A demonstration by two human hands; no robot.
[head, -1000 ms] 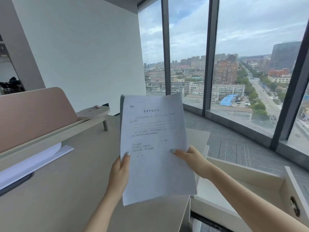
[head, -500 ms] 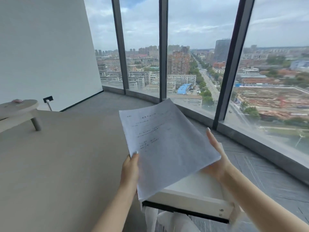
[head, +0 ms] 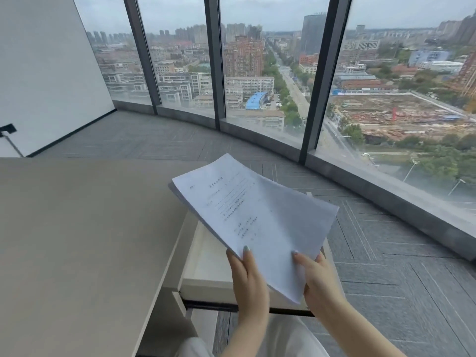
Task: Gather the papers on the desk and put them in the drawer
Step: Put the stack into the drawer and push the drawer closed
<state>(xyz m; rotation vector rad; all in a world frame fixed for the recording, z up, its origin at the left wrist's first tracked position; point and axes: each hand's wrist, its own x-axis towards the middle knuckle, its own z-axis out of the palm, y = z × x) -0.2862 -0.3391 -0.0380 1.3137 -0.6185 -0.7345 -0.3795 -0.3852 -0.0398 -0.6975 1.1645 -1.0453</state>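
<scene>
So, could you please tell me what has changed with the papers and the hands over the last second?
The stack of papers has tipped from upright above the desk to nearly flat over the open drawer. The right hand shifted from the side edge to the near edge. The left hand keeps its grip; the drawer stays open.

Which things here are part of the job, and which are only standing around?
Part of the job: papers, held by left hand and right hand; open drawer below them; desk.

Only around: windows, grey floor, white wall.
</scene>
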